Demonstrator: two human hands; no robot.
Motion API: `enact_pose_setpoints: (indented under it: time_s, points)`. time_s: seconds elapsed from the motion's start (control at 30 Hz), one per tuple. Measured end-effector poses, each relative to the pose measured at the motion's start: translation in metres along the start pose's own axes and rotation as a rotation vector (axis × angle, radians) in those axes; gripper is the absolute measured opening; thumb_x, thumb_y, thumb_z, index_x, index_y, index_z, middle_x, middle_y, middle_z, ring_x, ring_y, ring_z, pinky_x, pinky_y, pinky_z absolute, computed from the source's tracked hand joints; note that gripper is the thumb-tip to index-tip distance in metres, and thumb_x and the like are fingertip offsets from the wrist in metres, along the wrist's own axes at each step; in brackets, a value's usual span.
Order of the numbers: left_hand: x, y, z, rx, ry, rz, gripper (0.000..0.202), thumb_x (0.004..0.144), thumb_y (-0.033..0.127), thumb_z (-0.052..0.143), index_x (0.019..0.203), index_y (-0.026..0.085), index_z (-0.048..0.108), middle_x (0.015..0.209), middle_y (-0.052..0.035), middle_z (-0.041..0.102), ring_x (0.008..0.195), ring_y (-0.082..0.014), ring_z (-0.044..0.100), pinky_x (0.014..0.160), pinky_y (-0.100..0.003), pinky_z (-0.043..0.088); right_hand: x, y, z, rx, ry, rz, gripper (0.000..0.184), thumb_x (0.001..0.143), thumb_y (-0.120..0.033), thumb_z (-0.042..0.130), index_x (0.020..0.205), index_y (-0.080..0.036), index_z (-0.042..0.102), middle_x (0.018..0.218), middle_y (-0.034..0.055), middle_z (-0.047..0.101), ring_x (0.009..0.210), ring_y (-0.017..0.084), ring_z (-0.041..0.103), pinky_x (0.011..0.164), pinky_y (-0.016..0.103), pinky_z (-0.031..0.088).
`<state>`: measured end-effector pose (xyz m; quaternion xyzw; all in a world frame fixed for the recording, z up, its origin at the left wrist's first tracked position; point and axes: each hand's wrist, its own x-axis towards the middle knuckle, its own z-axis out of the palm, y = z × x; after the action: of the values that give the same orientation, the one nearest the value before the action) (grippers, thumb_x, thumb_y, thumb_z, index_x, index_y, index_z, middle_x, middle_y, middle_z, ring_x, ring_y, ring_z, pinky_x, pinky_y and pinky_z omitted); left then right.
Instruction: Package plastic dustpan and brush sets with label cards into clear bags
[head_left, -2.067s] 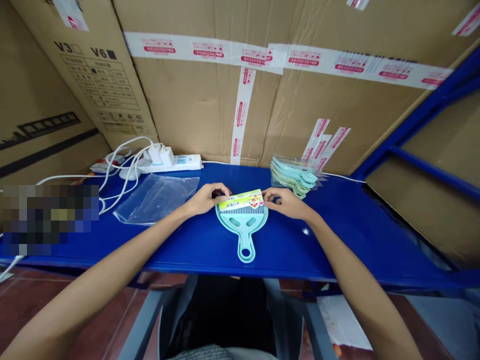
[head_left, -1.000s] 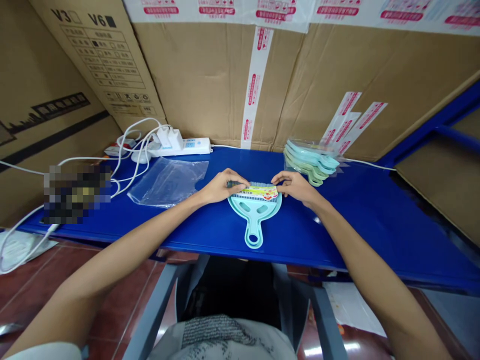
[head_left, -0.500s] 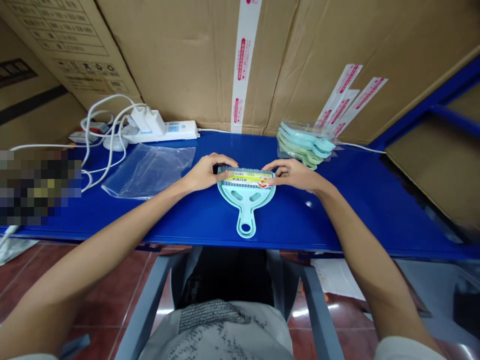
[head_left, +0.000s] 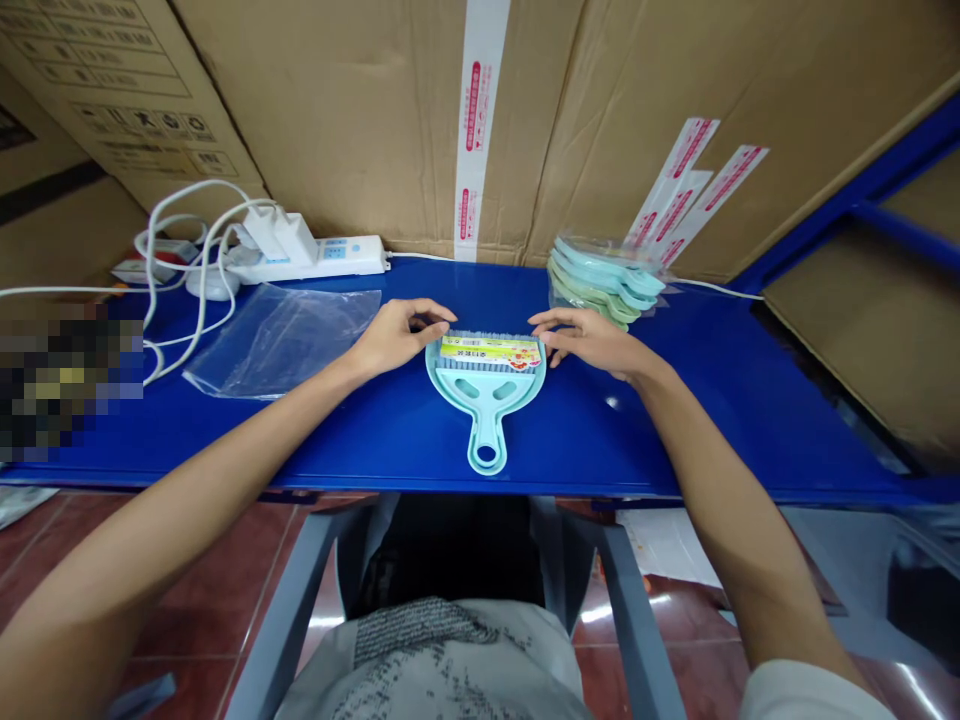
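Note:
A light teal mini dustpan lies flat on the blue shelf top, its handle pointing toward me. A small brush with a yellow-green label card rests across the pan's wide end. My left hand sits at the card's left end and my right hand at its right end. On both hands the fingers are stretched out and apart, with the fingertips just touching the card and the pan's rim.
A clear plastic bag lies left of the pan. Behind it is a white power strip with plugs and cables. A stack of teal and green dustpans stands at the back right. Cardboard boxes wall the rear.
The label card went from tilted up between my pinching fingers to lying flat on the brush. My fingers have loosened and spread. The camera view tipped downward.

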<state>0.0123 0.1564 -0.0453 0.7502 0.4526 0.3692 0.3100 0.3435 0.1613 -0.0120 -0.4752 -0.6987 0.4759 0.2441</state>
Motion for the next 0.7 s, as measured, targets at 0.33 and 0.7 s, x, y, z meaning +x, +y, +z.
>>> enact_pose_setpoints:
  time_s: [0.33,0.7]
  points:
    - [-0.002,0.000,-0.019,-0.064,-0.228,0.002,0.058,0.089,0.053,0.077,0.133,0.017,0.071,0.133,-0.0153,0.075,0.120,-0.0289,0.070,0.102,-0.043,0.055,-0.004,0.001,-0.002,-0.047,-0.061,0.018,0.065,0.082,-0.043,0.090,0.137,-0.016,0.070,0.110,0.0115,0.078,0.080,0.019,0.075,0.074,0.032,0.066]
    - [-0.003,-0.002,-0.029,-0.159,-0.406,0.042,0.088,0.066,0.037,0.098,0.145,0.022,0.063,0.148,-0.0174,0.063,0.132,-0.0347,0.062,0.114,-0.059,0.049,-0.001,0.006,-0.005,-0.141,-0.130,-0.041,0.081,0.057,-0.043,0.102,0.127,-0.013,0.076,0.100,0.0107,0.075,0.085,0.023,0.071,0.075,0.037,0.062]
